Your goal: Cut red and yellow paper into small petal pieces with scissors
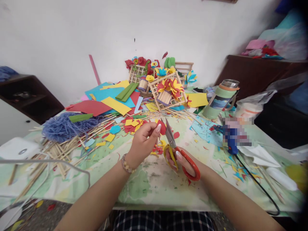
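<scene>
My left hand (146, 138) pinches a small piece of red paper (162, 127) between thumb and fingers, above the middle of the table. In my right hand (176, 158) is a pair of scissors (170, 136) with one yellow and one red handle loop. My fingers pass through both loops. The blades point up and are slightly parted, right beside the red paper; whether they touch it I cannot tell. Another red paper piece (176, 135) lies just behind the blades. Red and yellow scraps (157, 150) lie under my hands.
Stick frames with paper flowers (168, 91) stand at the back. Coloured paper sheets (91, 108), blue yarn (69, 126) and loose sticks cover the left. To the right are a green bottle (218, 102) and a blue corded tool (232, 141); its black cord (256, 183) runs toward the front edge.
</scene>
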Demonstrator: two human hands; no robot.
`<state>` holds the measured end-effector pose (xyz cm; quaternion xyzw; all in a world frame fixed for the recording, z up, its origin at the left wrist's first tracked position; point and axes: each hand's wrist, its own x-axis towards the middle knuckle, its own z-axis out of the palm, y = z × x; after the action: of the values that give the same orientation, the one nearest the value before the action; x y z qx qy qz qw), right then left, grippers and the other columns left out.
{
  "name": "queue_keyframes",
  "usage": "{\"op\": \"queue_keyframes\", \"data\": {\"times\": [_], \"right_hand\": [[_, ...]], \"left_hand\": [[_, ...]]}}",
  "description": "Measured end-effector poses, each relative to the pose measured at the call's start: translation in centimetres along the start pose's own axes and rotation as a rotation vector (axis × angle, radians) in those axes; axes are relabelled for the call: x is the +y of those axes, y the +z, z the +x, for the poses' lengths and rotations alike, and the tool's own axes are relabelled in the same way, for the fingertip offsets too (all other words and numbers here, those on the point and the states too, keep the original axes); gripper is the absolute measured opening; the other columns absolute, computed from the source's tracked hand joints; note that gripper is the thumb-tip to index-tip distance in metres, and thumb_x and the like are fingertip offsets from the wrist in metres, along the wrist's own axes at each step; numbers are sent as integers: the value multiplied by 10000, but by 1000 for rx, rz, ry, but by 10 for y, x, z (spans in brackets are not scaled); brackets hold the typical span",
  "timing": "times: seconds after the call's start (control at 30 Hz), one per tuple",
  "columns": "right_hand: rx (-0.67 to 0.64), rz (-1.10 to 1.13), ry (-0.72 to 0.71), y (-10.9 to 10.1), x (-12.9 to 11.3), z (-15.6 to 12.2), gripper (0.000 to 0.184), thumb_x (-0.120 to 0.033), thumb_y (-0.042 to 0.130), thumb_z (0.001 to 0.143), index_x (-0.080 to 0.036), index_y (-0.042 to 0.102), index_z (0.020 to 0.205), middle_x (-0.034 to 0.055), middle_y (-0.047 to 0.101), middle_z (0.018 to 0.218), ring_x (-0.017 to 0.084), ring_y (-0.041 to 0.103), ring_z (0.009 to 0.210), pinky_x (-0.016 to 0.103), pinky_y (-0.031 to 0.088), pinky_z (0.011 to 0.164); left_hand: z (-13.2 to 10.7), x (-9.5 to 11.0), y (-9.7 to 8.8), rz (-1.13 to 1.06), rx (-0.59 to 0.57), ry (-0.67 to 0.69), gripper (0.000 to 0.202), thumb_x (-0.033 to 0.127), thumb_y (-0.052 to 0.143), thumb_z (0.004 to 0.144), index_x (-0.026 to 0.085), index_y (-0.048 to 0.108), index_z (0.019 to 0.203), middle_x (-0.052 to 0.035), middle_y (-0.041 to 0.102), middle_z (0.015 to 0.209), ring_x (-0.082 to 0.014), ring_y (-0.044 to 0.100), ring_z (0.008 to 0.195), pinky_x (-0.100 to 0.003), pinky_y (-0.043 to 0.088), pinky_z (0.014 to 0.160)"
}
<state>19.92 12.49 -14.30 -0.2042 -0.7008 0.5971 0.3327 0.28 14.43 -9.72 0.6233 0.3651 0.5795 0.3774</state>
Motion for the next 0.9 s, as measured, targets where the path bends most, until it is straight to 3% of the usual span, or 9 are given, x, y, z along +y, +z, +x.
{"op": "queue_keyframes", "data": {"times": [0.33,0.9], "right_hand": [[24,-85,37,-6,0,-2,598,-786,421,987,-202,484,874,-25,458,718,112,457,537,245,446,482],[69,-89,25,-6,-2,-1,610,-775,427,995,-200,485,799,-32,467,671,102,440,513,246,429,493]], "left_hand": [[1,-1,-5,122,-14,48,425,585,625,959,199,621,780,7,566,650,-121,533,552,-256,460,532],[2,2,-5,143,-61,50,423,574,601,977,206,595,769,14,549,611,-127,517,542,-274,446,540]]}}
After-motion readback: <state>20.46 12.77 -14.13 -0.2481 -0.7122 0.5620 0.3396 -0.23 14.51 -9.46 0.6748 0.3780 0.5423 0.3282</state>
